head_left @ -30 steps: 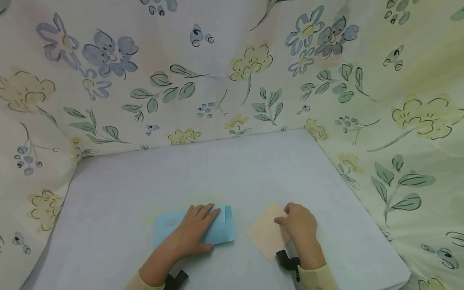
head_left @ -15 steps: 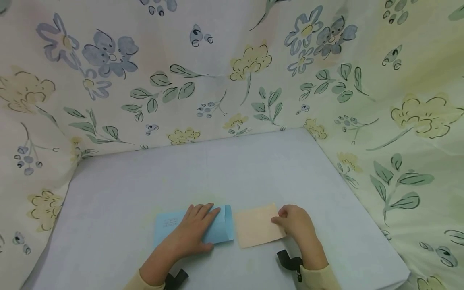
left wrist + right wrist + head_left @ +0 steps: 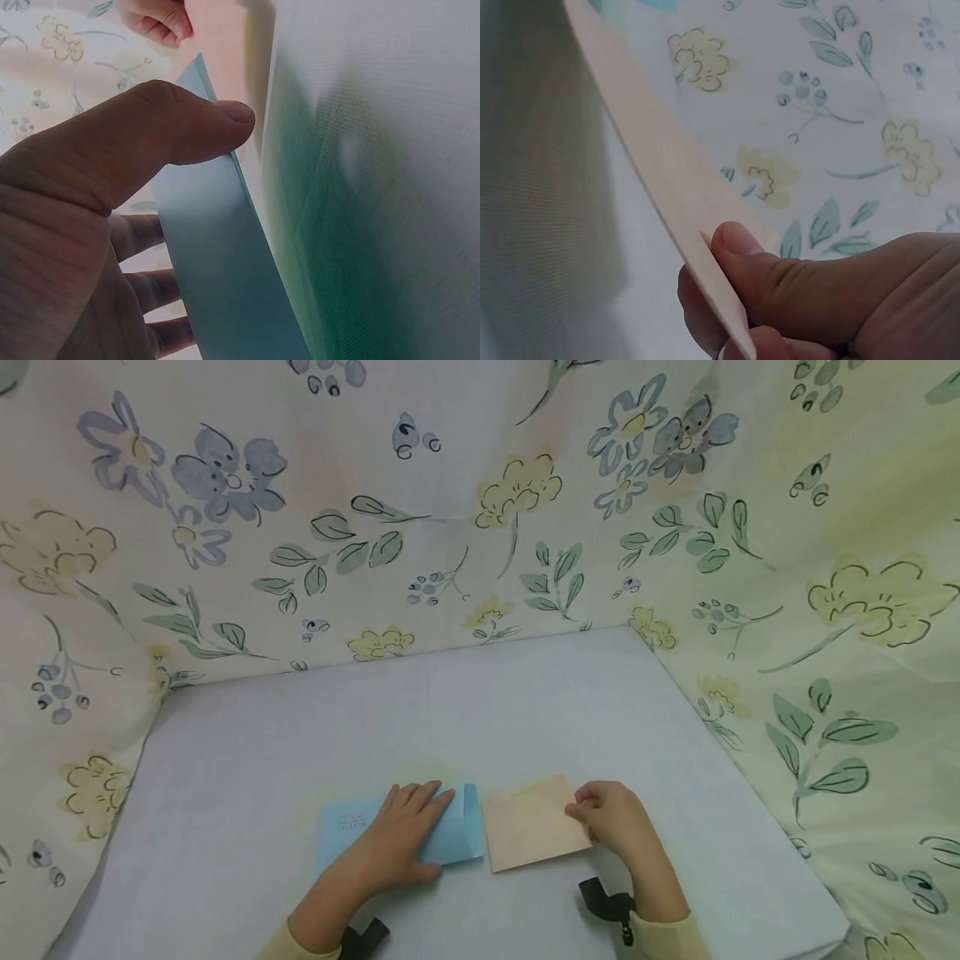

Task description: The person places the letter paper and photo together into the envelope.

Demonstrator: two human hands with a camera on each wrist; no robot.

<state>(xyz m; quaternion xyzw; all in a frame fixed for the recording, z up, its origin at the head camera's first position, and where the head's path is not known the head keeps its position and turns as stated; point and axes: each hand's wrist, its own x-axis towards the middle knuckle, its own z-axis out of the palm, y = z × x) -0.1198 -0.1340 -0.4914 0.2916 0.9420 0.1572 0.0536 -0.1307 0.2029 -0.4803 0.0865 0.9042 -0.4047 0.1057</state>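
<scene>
In the head view, my left hand [image 3: 405,839] lies across a light blue envelope [image 3: 352,818] with small printed text near its left end. Its flap [image 3: 473,820] points right. The left wrist view shows my thumb over the envelope's near edge and fingers at its far edge, their tips hidden. My right hand [image 3: 613,814] pinches the right end of a peach card [image 3: 532,827] between thumb and fingers. Seen from the right wrist, the card [image 3: 656,165] tilts, apart from the tabletop. Its left edge is just right of the envelope's flap.
Both hands work near the front of a white-covered table [image 3: 420,718]. A floral curtain [image 3: 450,485] closes off the back and both sides. Black wrist mounts [image 3: 603,902] sit beside each cuff.
The peach card has turned from a diamond-like slant to lie lengthwise in line with the envelope, its left edge now beside the flap. My left hand and the envelope have hardly moved.
</scene>
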